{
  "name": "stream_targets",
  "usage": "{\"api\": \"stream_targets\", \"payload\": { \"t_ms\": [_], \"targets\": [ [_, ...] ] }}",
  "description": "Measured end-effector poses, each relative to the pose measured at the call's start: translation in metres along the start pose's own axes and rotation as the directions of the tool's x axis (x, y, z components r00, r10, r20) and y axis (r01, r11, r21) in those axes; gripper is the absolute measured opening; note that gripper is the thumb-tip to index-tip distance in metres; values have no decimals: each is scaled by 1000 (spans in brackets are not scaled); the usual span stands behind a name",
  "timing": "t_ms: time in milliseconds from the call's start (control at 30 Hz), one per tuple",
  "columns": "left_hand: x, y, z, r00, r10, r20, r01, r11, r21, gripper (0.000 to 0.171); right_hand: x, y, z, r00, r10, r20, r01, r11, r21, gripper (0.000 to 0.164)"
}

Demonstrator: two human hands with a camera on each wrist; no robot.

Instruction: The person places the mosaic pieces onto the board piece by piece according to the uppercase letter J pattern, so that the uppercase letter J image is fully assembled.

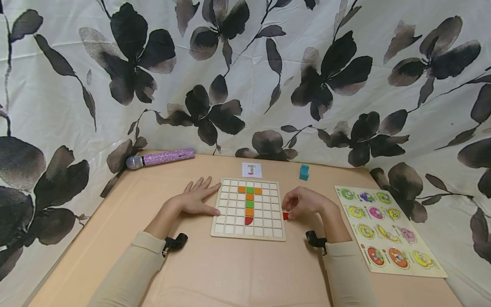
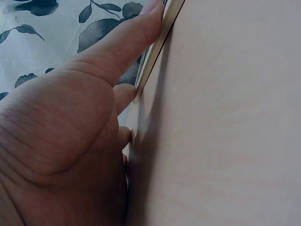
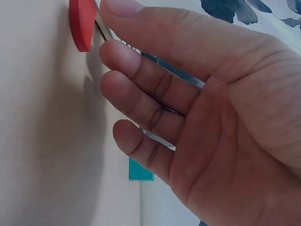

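Observation:
A white grid board (image 1: 230, 230) lies on the table, with orange, green and red blocks set in a T-like column, the red quarter-round piece (image 1: 249, 221) at its foot. My left hand (image 1: 195, 200) rests at the board's left edge with fingers spread; its thumb touches the rim, also seen in the left wrist view. Beside the right edge, my right hand (image 1: 307, 202) pinches a red curved block (image 3: 83, 26) at its fingertips, low over the table. The index finger is hidden in the right wrist view; the other fingers curl loosely.
Behind the board lies a small pattern card (image 1: 252, 170). A teal block (image 1: 304, 172) stands at the back right. A fruit picture board (image 1: 387, 232) lies on the right, and a purple glitter microphone (image 1: 165, 157) at the back left. Floral cloth (image 1: 268, 76) hangs behind the table.

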State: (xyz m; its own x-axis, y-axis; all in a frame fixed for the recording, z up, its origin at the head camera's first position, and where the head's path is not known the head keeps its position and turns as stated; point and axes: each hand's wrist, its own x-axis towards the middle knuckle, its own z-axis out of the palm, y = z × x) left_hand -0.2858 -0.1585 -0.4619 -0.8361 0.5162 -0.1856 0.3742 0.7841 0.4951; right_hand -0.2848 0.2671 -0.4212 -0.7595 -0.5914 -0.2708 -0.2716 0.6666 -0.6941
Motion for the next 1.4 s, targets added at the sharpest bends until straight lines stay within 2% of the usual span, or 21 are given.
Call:
{"api": "stream_targets", "payload": {
  "t_ms": [300, 600, 1100, 1400],
  "targets": [
    [2, -2, 1, 1000, -9, -2, 9, 1000, 8, 108, 2, 1, 6, 1000, 26, 16, -26, 1000, -5, 21],
    [2, -3, 1, 1000, -11, -1, 11, 1000, 15, 107, 6, 1, 9, 1000, 30, 2, -30, 998, -53, 18],
    [3, -3, 1, 1000, -10, -6, 10, 1000, 18, 108, 6, -1, 10, 997, 72, -7, -72, 997, -33, 15],
    [2, -3, 1, 1000, -11, -3, 11, 1000, 15, 108, 4, -2, 8, 998, 57, 0, -57, 998, -21, 12]
  ]
}}
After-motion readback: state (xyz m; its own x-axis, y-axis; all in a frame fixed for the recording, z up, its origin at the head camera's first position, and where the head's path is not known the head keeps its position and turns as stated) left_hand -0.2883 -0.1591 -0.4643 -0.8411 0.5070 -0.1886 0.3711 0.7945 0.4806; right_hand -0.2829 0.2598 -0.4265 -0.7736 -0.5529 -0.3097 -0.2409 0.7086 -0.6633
